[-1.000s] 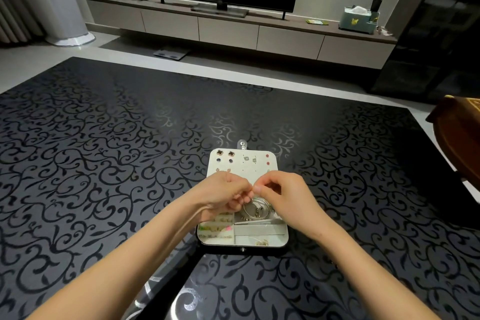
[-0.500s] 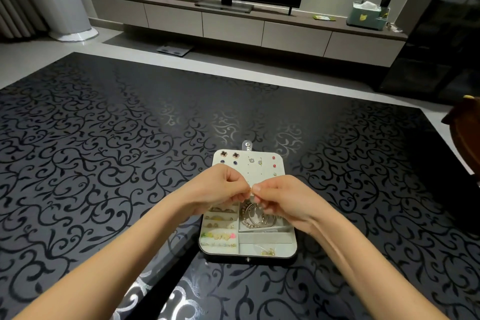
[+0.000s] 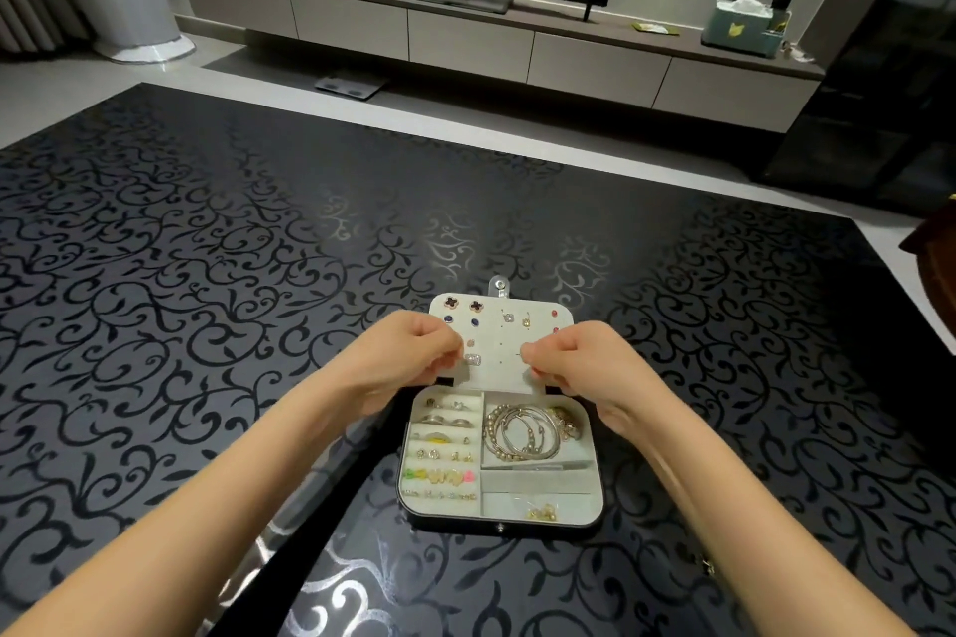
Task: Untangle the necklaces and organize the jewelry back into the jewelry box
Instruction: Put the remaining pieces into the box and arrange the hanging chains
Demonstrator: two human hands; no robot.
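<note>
Box (image 3: pixel 517 530): square with rounded corners, dark shell, pale soft lining; lies open on the table's near middle, between the forearms.
Lid (image 3: pixel 538 321): folded back flat, snap tab at its far edge; two dark clover studs (image 3: pixel 452 301), two blue ones, a few small others.
Base: six rows of rings and studs on the left; silver bangles (image 3: pixel 522 435) heaped top right; small gold bits (image 3: pixel 542 512) bottom right.
Left hand (image 3: pixel 414 357): over the lid, thumb and forefinger pinched, the rest curled; what it holds is too fine to tell.
Right hand (image 3: pixel 574 357): same pose, apart from the left.
Table (image 3: pixel 207 248): glossy black, scroll pattern.
</note>
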